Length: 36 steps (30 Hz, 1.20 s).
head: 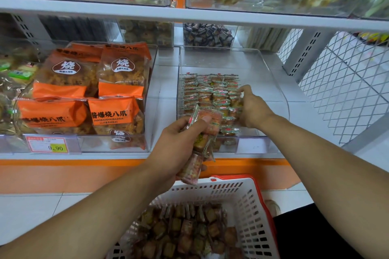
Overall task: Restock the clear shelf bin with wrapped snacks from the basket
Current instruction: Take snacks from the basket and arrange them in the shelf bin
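- Holding a handful of wrapped snacks [203, 132], the left hand [179, 145] has its fingers and thumb curled round the bundle; that grip hangs over the basket [248, 193] and just short of the front lip of the clear shelf bin [271, 73].
- The bundle's long axis runs roughly top to bottom through the left grip, the upper end leaning up and forward toward the bin, the lower end pointing down at the basket.
- From that grip, the rows of snacks already in the bin [208, 90] lie ahead and slightly to the right, across the front lip.
- The right hand [251, 107] is inside the bin, ahead and to the right of the left grip, fingertips down among the right-hand packets; whether it pinches one or only presses them into line cannot be told.
- The right hand is plainly nearer the stacked rows; the left is nearer the supply.
- Bare bin floor shows beyond and to the right of the right hand, so the next packets probably belong there.
- More wrapped snacks lie in the basket below and behind both grips, so the restock looks only partly done.
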Each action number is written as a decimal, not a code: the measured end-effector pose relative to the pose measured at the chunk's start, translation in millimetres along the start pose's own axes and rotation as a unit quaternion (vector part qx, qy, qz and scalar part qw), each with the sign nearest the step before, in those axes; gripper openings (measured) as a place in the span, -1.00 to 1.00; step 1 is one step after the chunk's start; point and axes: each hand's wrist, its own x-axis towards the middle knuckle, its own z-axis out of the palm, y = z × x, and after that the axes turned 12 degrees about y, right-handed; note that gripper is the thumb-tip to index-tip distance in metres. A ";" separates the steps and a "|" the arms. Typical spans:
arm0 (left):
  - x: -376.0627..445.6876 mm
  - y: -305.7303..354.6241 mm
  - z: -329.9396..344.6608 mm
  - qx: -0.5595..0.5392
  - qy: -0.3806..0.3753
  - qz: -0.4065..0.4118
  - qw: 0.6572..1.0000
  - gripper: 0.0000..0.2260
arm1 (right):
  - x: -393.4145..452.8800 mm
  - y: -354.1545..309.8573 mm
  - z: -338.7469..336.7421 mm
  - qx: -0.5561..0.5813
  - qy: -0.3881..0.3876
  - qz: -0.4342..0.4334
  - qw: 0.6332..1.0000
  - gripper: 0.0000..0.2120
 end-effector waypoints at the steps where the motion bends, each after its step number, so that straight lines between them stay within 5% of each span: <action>1: 0.1 -0.1 0.0 0.000 0.000 0.000 1.000 -0.65 | 0.7 1.4 0.6 -0.011 0.005 0.002 1.000 -0.28; 4: -0.1 0.3 -0.5 0.002 -0.002 0.000 1.000 -0.62 | 0.1 3.3 2.2 -0.013 0.007 0.030 0.999 -0.36; 8: -0.4 0.7 -0.8 -0.001 -0.004 -0.004 1.000 -0.65 | -0.6 -2.4 0.2 0.105 -0.010 0.058 0.993 -0.09; 14: -1.3 2.1 -0.6 -0.004 -0.005 -0.004 1.000 -0.67 | -2.4 -1.7 -6.0 0.056 -0.056 0.049 0.996 -0.22; 17: -2.0 3.2 -0.7 -0.014 -0.007 -0.012 1.000 -0.67 | -5.1 -9.4 -21.2 -0.055 -0.050 -0.008 0.997 -0.16; 20: -3.2 5.3 -1.3 -0.025 -0.011 -0.019 0.999 -0.68 | -13.8 -24.8 -46.2 -0.028 0.047 -0.104 0.993 -0.39; 22: -4.0 6.9 -1.4 -0.028 -0.015 -0.016 0.999 -0.67 | -28.3 -36.4 -59.6 0.128 -0.018 -0.104 0.986 -0.56; 25: -5.8 8.2 -0.6 -0.028 -0.019 -0.009 0.999 -0.63 | -52.2 -45.4 -69.2 0.290 -0.176 -0.090 0.936 -0.46; 36: -3.5 8.9 -0.8 -0.011 -0.024 0.021 0.999 -0.70 | -62.7 -33.1 -65.9 0.418 -0.266 -0.066 0.866 -0.56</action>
